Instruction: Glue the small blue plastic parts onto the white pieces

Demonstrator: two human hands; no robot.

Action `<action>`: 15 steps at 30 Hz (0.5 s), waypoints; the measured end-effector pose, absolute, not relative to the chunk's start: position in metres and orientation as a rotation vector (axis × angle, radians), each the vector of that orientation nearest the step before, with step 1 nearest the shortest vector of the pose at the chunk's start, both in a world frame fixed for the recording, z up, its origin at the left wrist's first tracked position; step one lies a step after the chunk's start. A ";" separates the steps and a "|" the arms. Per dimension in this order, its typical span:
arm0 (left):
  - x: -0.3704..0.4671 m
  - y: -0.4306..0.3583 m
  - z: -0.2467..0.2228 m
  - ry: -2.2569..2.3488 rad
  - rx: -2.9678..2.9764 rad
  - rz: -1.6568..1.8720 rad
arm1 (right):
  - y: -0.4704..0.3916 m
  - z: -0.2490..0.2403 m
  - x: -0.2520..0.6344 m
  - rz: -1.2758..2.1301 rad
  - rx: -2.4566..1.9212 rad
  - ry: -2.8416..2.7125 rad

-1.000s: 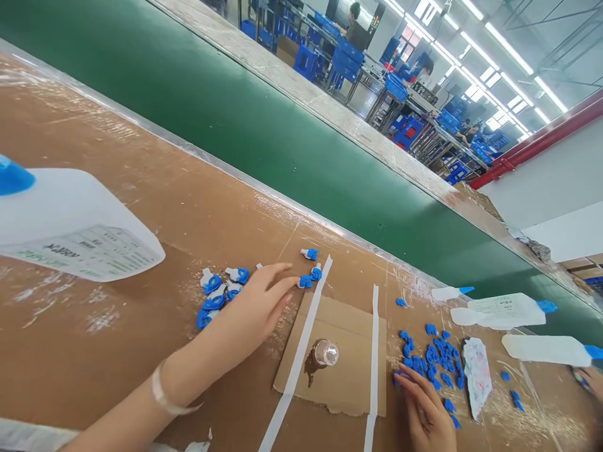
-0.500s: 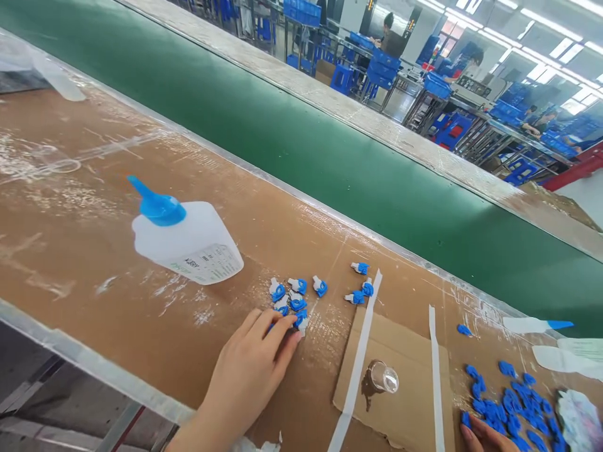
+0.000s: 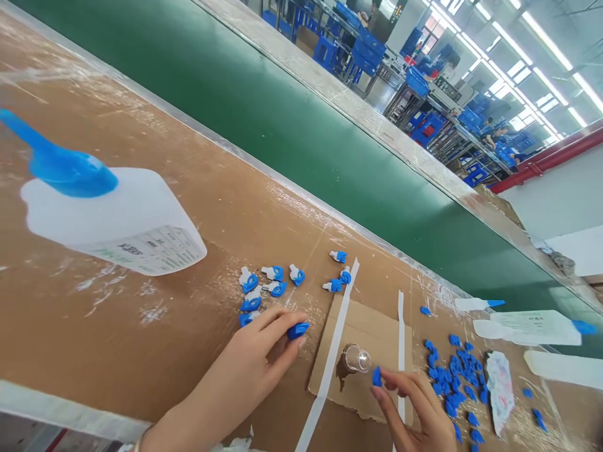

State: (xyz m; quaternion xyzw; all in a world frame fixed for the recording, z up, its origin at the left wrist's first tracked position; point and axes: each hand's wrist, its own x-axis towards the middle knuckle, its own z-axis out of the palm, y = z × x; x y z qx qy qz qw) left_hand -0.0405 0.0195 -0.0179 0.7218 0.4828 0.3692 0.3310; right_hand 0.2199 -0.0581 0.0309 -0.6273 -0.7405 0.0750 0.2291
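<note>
Piece (image 3: 377, 376), blue and near upright, pinched in the right hand (image 3: 421, 402), just right of a clear cup (image 3: 357, 358); past the cup, the left hand's grip (image 3: 296, 339) clasps a blue part (image 3: 298, 331), nearly level.

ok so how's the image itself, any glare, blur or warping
Head view: ceiling lights blown out nearly white, glare speckling the brown table, soft sheen on the green belt; blue crates behind look hazy and soft; whole scene tilted, left bottle seemingly stretched near the edge.
</note>
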 end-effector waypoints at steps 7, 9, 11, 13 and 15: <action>-0.041 0.009 -0.004 0.939 1.022 0.824 | -0.041 0.031 0.207 0.131 -1.767 -2.139; -0.037 0.005 -0.005 0.857 0.864 0.793 | -0.038 0.033 0.210 0.155 -1.762 -2.170; -0.031 0.001 -0.010 0.792 0.748 0.774 | -0.037 0.036 0.213 0.221 -1.778 -2.148; -0.022 -0.005 -0.016 0.743 0.654 0.753 | -0.040 0.039 0.212 0.319 -1.770 -2.056; -0.008 -0.012 -0.022 0.687 0.560 0.760 | -0.046 0.040 0.206 0.411 -1.725 -1.889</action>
